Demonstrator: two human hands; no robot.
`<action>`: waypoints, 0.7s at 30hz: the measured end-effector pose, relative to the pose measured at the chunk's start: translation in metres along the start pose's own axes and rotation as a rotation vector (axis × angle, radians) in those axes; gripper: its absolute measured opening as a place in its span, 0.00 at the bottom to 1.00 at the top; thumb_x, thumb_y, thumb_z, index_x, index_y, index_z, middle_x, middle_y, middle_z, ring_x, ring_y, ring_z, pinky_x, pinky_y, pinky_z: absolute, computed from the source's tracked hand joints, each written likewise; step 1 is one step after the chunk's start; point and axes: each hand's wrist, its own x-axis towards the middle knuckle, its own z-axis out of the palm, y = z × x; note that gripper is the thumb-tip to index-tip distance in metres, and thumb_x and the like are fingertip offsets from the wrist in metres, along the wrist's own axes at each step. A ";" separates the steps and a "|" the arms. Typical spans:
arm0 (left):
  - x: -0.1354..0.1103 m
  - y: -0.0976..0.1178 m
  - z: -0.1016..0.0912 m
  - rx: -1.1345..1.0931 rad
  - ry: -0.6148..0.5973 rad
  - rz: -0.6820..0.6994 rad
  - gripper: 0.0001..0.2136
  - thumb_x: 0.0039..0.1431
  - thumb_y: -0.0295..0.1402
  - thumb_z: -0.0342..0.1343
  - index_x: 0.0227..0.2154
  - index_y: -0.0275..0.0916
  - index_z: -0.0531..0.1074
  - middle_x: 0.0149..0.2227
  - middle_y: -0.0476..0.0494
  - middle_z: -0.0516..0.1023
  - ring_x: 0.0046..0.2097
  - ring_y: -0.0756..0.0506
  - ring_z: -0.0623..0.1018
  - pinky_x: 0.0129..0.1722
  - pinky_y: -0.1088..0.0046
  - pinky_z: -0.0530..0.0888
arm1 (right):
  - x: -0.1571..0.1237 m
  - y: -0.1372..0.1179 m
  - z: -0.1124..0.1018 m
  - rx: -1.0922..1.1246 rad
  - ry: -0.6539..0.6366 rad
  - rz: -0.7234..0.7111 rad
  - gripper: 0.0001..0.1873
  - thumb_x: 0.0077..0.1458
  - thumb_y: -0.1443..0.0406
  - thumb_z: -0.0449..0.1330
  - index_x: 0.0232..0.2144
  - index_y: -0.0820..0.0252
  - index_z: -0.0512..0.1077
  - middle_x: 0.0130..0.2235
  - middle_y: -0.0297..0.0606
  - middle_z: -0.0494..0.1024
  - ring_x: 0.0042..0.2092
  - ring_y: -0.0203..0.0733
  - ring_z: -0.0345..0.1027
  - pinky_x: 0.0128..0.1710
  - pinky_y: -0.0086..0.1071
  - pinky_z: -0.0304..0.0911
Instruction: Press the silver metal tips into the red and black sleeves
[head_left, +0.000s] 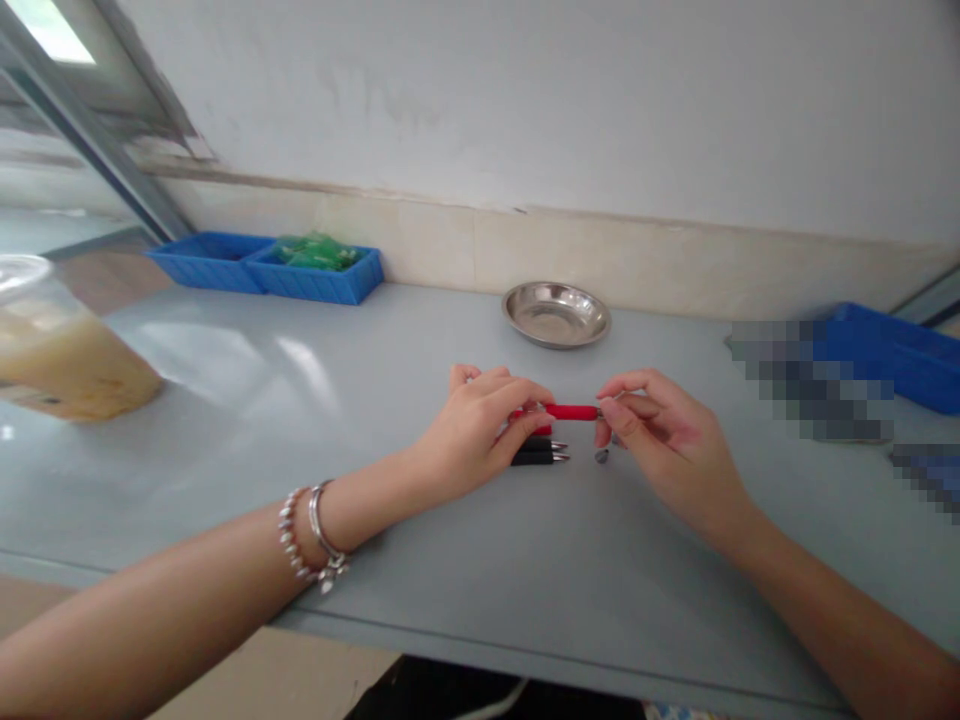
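Note:
My left hand (480, 425) pinches a red pen (571, 411) by its barrel, just above the grey table (300, 420). My right hand (649, 425) is closed on the pen's metal tip end, thumb and forefinger pressed together. Under my left fingers lie two black pens (541, 452) with silver tips, and a bit of another red part shows beside them. A small dark piece (601, 456) rests on the table below my right fingers. My left wrist wears a beaded bracelet and a metal bangle.
A steel dish (556, 314) sits behind the hands near the wall. Blue trays (262, 265) stand at the back left, one holding green items. A plastic cup with a beige drink (60, 350) stands at the left. Another blue tray (900, 355) is at the right.

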 end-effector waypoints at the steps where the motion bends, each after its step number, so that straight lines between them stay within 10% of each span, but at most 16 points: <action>1: 0.000 0.000 0.000 -0.002 -0.008 -0.003 0.06 0.59 0.31 0.47 0.35 0.38 0.68 0.32 0.50 0.73 0.34 0.51 0.70 0.36 0.71 0.55 | 0.000 -0.001 0.000 -0.007 0.006 -0.007 0.04 0.55 0.63 0.52 0.32 0.58 0.63 0.21 0.30 0.69 0.24 0.32 0.61 0.22 0.26 0.54; 21: 0.000 0.001 -0.001 0.020 -0.036 -0.014 0.08 0.61 0.33 0.46 0.35 0.40 0.70 0.31 0.51 0.75 0.35 0.51 0.70 0.36 0.70 0.55 | -0.002 -0.002 0.000 -0.071 -0.049 -0.014 0.10 0.50 0.59 0.57 0.33 0.59 0.65 0.29 0.34 0.72 0.27 0.34 0.63 0.25 0.28 0.58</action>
